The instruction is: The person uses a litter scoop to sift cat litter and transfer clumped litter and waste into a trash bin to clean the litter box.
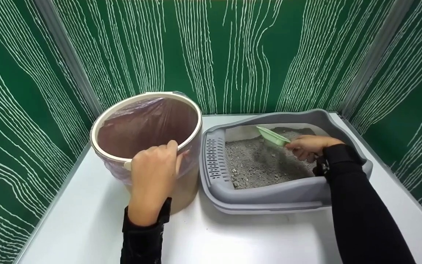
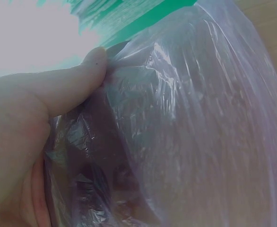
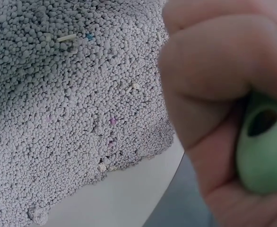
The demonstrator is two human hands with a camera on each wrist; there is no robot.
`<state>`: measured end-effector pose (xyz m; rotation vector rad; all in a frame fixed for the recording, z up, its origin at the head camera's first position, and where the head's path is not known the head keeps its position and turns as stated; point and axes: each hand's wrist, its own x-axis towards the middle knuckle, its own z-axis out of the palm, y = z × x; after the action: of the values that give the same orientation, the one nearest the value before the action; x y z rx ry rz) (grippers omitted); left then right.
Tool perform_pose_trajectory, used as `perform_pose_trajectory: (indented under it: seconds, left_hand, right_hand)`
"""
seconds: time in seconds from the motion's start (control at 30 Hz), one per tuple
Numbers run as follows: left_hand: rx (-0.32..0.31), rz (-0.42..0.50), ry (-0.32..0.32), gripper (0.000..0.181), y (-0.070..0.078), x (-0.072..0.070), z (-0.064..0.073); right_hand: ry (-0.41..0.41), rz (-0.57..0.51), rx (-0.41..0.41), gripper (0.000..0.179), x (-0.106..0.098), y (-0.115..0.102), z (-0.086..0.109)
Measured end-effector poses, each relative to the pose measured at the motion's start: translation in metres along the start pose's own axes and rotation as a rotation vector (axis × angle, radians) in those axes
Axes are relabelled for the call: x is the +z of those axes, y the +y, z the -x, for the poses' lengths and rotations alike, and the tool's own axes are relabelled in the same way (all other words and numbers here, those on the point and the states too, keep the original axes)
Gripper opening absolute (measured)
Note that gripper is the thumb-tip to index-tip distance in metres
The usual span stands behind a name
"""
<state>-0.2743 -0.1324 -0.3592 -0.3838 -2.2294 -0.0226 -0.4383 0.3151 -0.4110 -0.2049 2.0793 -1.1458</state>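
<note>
My left hand [image 1: 153, 179] grips the near rim of a round trash bin [image 1: 186, 185] with a cream rim. A thin see-through bag [image 2: 190, 118] lines the bin and folds over its edge; in the left wrist view my thumb lies against that plastic. My right hand [image 1: 310, 143] holds a light green litter scoop [image 1: 272, 137] by its handle, over a grey litter box [image 1: 269, 196]. The scoop's head points left and tilts up, above the grey granular litter [image 1: 249, 167]. In the right wrist view my curled fingers wrap the handle [image 3: 266, 156], which has a hole in its end.
Bin and litter box stand side by side on a white tabletop [image 1: 211, 242]. A slotted step [image 1: 215, 157] forms the box's left end. Green walls [image 1: 233, 55] with white wavy lines enclose the back and both sides.
</note>
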Motion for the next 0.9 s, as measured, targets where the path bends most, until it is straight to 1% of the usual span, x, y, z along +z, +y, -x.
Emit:
perform_pose_trajectory:
  seconds: [0.13,0.23,0.37,0.5,0.6,0.67,0.73,0.83,0.9]
  left_hand:
    - [-0.001,0.011,-0.001,0.042,0.000,0.000,-0.001]
    - [-0.001,0.021,0.001,0.042,0.001,0.000,-0.002]
    - [0.004,0.015,0.003,0.042,0.001,0.000,-0.001]
    - [0.002,0.004,-0.001,0.042,0.001,0.000,-0.001]
    - [-0.005,0.016,-0.008,0.040,0.001,0.000,-0.001]
    - [-0.009,0.030,-0.010,0.039,0.001,-0.001,0.000]
    - [-0.010,0.036,-0.006,0.039,0.000,-0.001,0.000]
    - [-0.009,0.036,0.000,0.038,0.000,0.000,0.000]
    - [-0.007,0.031,0.000,0.039,0.000,0.000,0.000]
  right_hand:
    - [-0.018,-0.007,0.010,0.029,0.000,0.000,0.001]
    - [0.001,-0.006,0.018,0.026,0.001,0.002,0.001]
    - [0.076,0.082,0.014,0.017,0.000,0.004,0.000]
    - [0.158,0.204,0.000,0.023,0.001,0.004,0.000]
    - [0.203,0.292,-0.008,0.020,0.000,0.000,0.003]
    - [0.220,0.367,-0.015,0.017,0.000,-0.008,0.009]
    - [0.233,0.452,-0.022,0.018,-0.001,-0.021,0.019]
    - [0.258,0.570,-0.037,0.023,0.000,-0.048,0.037]
    - [0.272,0.614,-0.056,0.028,0.002,-0.071,0.051]
